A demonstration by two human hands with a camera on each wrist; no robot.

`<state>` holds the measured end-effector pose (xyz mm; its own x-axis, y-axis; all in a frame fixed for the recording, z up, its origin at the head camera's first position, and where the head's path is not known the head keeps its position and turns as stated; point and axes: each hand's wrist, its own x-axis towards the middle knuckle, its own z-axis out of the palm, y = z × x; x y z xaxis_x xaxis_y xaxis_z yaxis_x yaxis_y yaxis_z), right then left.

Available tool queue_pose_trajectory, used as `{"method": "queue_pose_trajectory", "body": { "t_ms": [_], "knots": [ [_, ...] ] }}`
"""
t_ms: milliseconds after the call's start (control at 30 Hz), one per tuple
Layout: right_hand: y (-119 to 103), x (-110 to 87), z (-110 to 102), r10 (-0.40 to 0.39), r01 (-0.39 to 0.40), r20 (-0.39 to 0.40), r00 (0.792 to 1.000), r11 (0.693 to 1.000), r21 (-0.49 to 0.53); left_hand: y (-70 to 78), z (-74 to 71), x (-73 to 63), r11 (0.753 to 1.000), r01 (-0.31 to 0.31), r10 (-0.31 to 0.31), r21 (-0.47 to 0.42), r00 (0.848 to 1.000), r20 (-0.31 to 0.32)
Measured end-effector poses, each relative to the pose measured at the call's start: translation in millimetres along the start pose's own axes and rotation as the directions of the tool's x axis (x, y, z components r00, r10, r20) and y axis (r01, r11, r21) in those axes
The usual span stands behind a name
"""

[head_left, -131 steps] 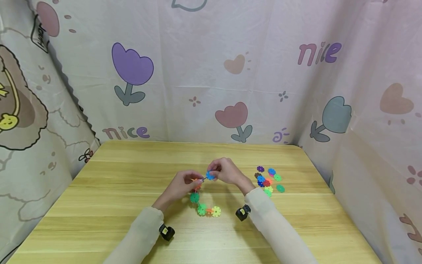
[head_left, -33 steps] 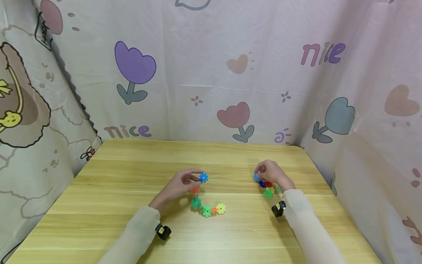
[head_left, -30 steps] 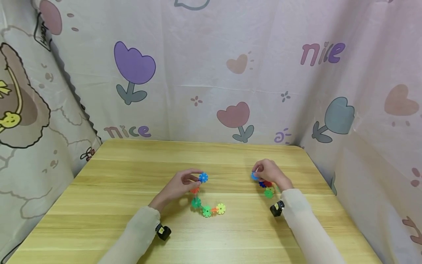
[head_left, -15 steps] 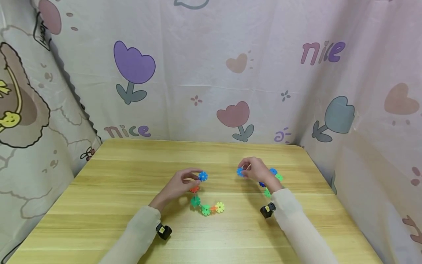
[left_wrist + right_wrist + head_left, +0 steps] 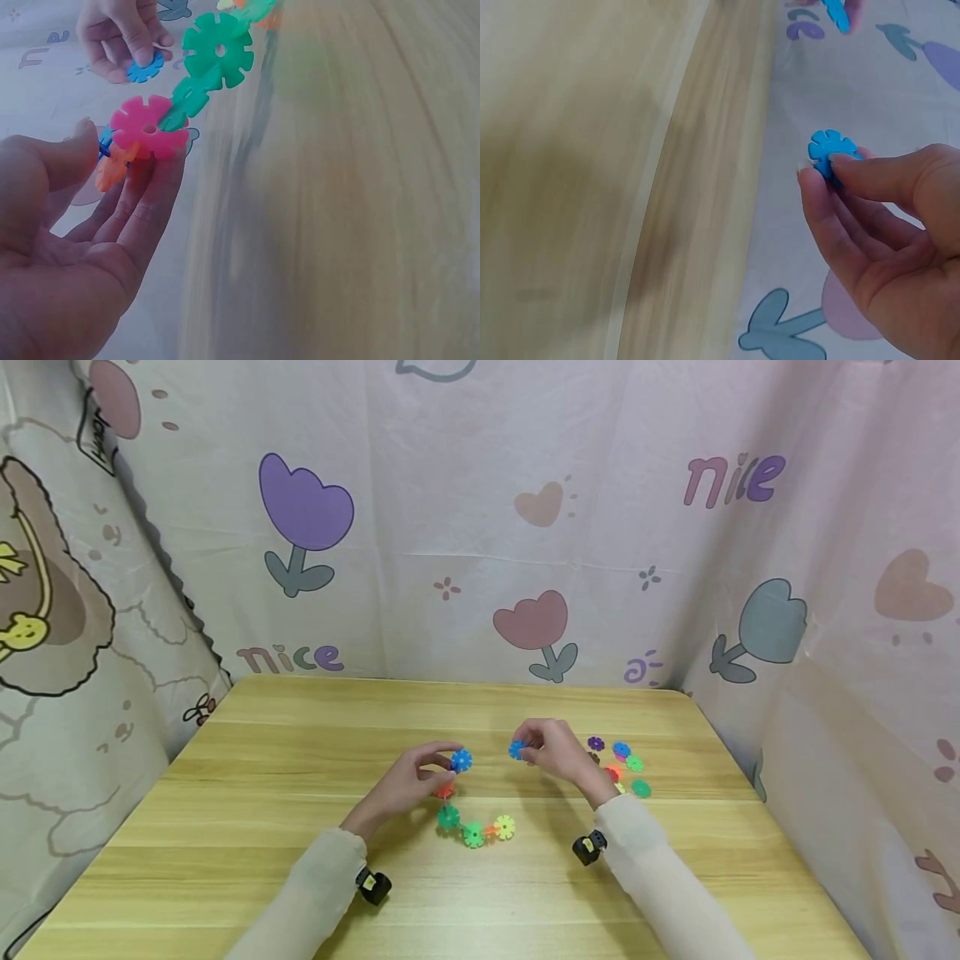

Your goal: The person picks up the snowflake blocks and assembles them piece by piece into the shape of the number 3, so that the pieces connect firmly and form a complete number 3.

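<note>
My left hand (image 5: 405, 783) pinches a chain of slotted plastic snowflake discs near its upper end, between thumb and fingers. A blue disc (image 5: 462, 761) tops the chain. Below the hand follow a red-orange disc (image 5: 445, 790), green discs (image 5: 448, 817) and a yellow disc (image 5: 505, 827). In the left wrist view, a pink disc (image 5: 139, 120) and an orange piece (image 5: 112, 171) lie by the fingertips. My right hand (image 5: 558, 753) pinches a separate blue disc (image 5: 831, 150) by thumb and fingertips, a short gap to the right of the chain's blue end.
Several loose discs in mixed colours, among them a purple disc (image 5: 596, 743) and a green disc (image 5: 641, 788), lie at the right on the wooden table (image 5: 300, 735). My right forearm partly covers this group. A printed curtain (image 5: 420, 635) hangs behind the table.
The right hand let go of the chain's blue end, took another blue disc from the loose group and carried it left towards the chain. The left hand stayed nearly still, holding the chain.
</note>
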<state>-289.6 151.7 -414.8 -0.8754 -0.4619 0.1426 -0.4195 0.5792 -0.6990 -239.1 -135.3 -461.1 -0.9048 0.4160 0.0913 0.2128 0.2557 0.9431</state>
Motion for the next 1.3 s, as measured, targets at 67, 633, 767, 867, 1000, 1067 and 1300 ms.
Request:
{"method": "queue_pose_trajectory", "body": {
  "t_ms": [67, 633, 767, 867, 1000, 1067, 1300],
  "knots": [
    [-2.2, 0.6, 3.2, -0.026, 0.026, 0.005, 1.0, 1.0, 0.007, -0.2, 0.3, 0.3, 1.0, -0.007, 0.007, -0.002, 1.0, 0.0],
    [-22.9, 5.3, 23.5, -0.151, 0.151, 0.017, 0.988, 0.988, 0.003, 2.9, 6.9, 5.7, 0.999, -0.033, 0.032, -0.032, 0.999, -0.016],
    [-25.2, 6.9, 27.5, -0.162, 0.162, 0.001, 0.987, 0.987, -0.006, 3.4, 7.8, 6.5, 0.998, -0.03, 0.03, -0.05, 1.0, -0.01],
    [-26.7, 7.6, 29.6, -0.173, 0.173, -0.004, 0.985, 0.985, 0.003, 4.2, 8.4, 6.6, 0.998, -0.027, 0.027, -0.059, 1.0, -0.008],
    [-27.7, 8.2, 31.7, -0.181, 0.181, -0.002, 0.983, 0.983, -0.004, 5.2, 9.0, 6.8, 0.998, -0.032, 0.031, -0.046, 0.999, -0.011],
    [-27.7, 8.4, 32.6, -0.182, 0.182, -0.002, 0.983, 0.983, -0.01, 5.5, 9.1, 6.9, 0.999, -0.033, 0.033, -0.037, 0.999, -0.011],
    [-29.0, 9.0, 34.8, -0.211, 0.21, -0.022, 0.977, 0.977, -0.033, 6.2, 8.1, 7.1, 0.999, -0.019, 0.019, -0.033, 1.0, -0.001]
  ]
}}
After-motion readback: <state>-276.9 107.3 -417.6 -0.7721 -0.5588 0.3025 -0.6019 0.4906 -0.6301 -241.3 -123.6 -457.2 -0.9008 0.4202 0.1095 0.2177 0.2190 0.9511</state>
